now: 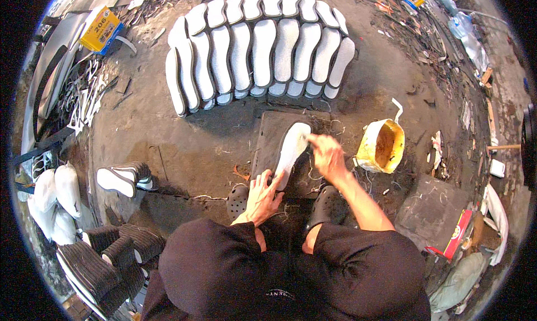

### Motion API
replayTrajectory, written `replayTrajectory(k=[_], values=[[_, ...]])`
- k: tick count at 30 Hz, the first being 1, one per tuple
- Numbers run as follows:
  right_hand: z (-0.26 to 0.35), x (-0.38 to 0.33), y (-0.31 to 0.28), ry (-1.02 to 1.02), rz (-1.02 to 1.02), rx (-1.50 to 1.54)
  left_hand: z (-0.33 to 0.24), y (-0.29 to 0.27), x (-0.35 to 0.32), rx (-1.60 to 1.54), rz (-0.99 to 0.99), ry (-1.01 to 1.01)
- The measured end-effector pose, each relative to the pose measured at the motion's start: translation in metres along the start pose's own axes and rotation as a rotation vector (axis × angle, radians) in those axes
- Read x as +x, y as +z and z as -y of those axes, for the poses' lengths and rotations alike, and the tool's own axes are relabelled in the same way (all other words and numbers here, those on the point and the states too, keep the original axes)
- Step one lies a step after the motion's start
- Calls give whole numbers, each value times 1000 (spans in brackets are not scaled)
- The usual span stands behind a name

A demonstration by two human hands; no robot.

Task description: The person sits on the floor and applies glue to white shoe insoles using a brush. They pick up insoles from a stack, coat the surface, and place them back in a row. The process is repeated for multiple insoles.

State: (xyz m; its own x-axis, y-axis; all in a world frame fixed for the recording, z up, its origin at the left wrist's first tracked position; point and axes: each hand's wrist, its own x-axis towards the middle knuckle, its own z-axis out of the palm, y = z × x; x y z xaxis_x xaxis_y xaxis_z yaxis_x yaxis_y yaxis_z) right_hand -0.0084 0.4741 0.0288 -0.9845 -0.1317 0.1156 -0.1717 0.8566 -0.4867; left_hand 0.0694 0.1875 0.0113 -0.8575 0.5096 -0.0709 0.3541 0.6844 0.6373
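A white-topped shoe sole lies lengthwise between my feet on a dark board. My left hand rests at the sole's near end, its fingers stretched out and touching it. Over the far end, my right hand is closed, fingertips pressed together at the sole's right edge. Whatever is in those fingers is hidden or too small to name. To the right of that hand stands a yellow tub with brownish residue inside.
Beyond the board, white-faced soles lie in overlapping rows. Stacked soles sit at left, more piles at lower left. White bags, a yellow-blue box, scraps and a dark slab lie around. Black clogs flank the board.
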Motion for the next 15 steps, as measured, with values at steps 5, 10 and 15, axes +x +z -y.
replayTrajectory(k=[5,10,15], values=[[13,17,-6,32,-127,163,-1,-5,10,30,-16,-1],[-26,50,-13,96,-113,47,-12,-6,24,-15,-19,15],[32,-35,18,-117,-4,99,8,-9,3,-85,-34,-35]])
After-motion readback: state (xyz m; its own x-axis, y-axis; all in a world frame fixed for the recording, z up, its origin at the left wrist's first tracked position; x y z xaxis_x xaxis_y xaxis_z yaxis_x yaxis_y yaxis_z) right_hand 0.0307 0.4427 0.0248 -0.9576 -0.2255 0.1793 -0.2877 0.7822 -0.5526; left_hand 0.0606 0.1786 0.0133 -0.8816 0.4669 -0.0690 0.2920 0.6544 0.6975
